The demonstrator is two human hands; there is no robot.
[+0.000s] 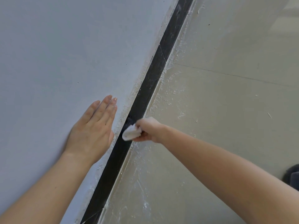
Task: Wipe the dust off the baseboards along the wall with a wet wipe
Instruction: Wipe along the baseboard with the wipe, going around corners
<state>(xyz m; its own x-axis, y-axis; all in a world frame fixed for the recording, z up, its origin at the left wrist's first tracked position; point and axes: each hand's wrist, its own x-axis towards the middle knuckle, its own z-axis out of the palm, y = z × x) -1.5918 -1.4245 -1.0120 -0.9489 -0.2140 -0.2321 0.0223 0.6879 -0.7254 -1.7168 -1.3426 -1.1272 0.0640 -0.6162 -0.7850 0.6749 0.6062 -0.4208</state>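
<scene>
A dark baseboard (155,73) runs diagonally from the lower left to the top right, between a pale wall (64,46) and a beige floor (226,102). White dust and streaks mark its upper stretch. My right hand (148,130) grips a bunched white wet wipe (131,132) and holds it against the baseboard near the middle of the view. My left hand (93,128) lies flat on the wall just left of the baseboard, fingers straight and together.
White plaster specks and smears lie on the floor along the foot of the baseboard. A tile joint (234,75) crosses the floor. A dark rounded object (292,175) shows at the right edge, low down.
</scene>
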